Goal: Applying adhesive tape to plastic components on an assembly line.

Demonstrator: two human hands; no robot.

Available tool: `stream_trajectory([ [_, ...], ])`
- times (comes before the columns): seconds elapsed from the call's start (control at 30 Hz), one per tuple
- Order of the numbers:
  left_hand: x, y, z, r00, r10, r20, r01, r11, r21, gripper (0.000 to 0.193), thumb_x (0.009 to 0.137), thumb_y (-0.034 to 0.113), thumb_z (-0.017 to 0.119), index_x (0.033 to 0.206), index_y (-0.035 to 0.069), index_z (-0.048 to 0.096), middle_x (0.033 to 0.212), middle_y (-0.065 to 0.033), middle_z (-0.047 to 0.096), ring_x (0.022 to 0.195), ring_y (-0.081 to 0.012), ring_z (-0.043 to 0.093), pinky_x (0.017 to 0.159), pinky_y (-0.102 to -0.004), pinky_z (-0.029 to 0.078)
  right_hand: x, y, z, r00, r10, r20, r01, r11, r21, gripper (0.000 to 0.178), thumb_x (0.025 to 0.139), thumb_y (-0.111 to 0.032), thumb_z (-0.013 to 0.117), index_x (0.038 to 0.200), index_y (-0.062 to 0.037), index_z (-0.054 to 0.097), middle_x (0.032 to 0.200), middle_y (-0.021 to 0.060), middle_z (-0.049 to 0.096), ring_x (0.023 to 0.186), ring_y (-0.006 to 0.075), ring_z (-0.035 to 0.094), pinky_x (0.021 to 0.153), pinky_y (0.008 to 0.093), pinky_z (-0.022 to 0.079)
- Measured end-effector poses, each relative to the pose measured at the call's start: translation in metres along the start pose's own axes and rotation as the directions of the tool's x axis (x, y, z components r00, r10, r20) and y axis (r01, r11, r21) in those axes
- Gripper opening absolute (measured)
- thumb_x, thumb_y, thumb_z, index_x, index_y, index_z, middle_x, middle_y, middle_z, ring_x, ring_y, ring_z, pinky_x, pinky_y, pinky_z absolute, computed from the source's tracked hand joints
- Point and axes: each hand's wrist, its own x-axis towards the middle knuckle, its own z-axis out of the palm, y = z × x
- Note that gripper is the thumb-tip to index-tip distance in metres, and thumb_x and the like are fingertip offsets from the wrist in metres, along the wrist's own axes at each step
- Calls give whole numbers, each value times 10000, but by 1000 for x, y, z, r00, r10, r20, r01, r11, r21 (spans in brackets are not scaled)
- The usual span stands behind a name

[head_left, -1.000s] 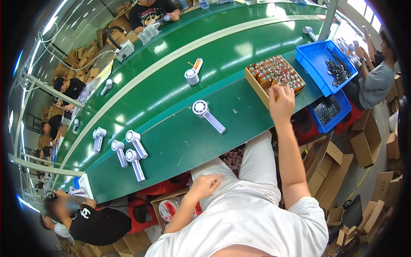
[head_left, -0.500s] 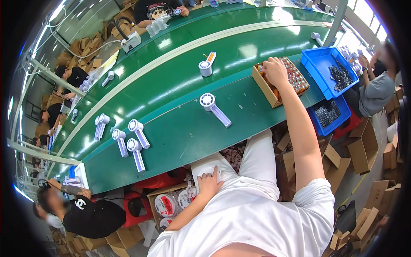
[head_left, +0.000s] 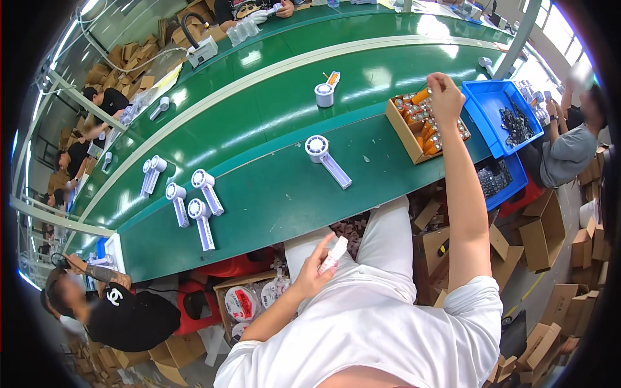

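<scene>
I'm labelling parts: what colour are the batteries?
The batteries are orange with silvery ends, clearest in head view.

my shirt (head_left: 369, 336) wht | slip (head_left: 334, 254) in my L hand (head_left: 313, 275) wht/pinkish | bench (head_left: 272, 207) grn | batts (head_left: 414, 111) orng/slvr | carton (head_left: 402, 135) tan | trays (head_left: 482, 108) blue | fans (head_left: 317, 148) wht w/ lilac

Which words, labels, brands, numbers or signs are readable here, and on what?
Wording and brands not copied; where they stand:
Round white pack: red printing, not quoted.
Black shirt at left: white emblem, not quoted.
Black shirt at top: printed graphic, cut off by the picture edge.
White piece in left hand: pinkish marks, too small to read.
</scene>
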Motion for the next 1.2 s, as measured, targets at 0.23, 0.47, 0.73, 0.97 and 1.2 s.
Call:
stream_trajectory([
  [0.23, 44, 21, 3, 935, 47, -351, -243, 805, -541, 904, 839, 64, 696, 1517, 2, 100, 1021, -74, 611, 845, -113, 570, 815, -268, 475, -17, -57, -24, 968, 13, 251, -159, 804, 573, 87, 912, -32, 634, 950, 42, 657, 837, 75, 687, 722, 94, 619, 669, 212, 509],
  [0.47, 111, 43, 13, 951, -89, -296, -223, 465, -857, 497, 964, 212, 592, 1363, 7, 377, 1153, -150, 620, 823, -124, 564, 772, -296, 512, -67, -125, -44, 765, -154, 625, -413, 627, 660, 62, 896, -55, 653, 901, 3, 635, 783, 84, 672, 658, 123, 632, 622, 245, 534],
  [0.73, 106, 53, 31, 997, 71, -15, -44, 428, -903, 588, 894, 311, 686, 1354, 56, 422, 1112, -90, 604, 990, -175, 581, 823, -297, 460, -129, -138, -26, 765, 51, 642, -533, 608, 588, 308, 951, -186, 624, 1157, 42, 600, 931, 118, 695, 814, 134, 637, 736, 253, 514],
  [0.97, 94, 61, 24, 894, 145, -424, -281, 919, -277, 778, 840, 94, 725, 1470, -14, 282, 1276, -114, 566, 1141, -168, 559, 972, -308, 441, -200, -151, -44, 732, -72, 677, -215, 919, 331, 451, 930, -266, 659, 1239, 48, 565, 1127, 113, 631, 1057, 175, 594, 865, 303, 491],
  [1.2, 87, 46, 5, 831, 494, -254, -451, 867, 211, 906, 840, 231, 601, 1506, -72, 66, 1303, -223, 538, 1148, -275, 541, 969, -371, 320, -202, -157, -54, 833, 175, 525, -552, 322, 769, 247, 1012, -185, 497, 1148, 18, 534, 902, 60, 578, 776, 107, 557, 689, 256, 501],
])
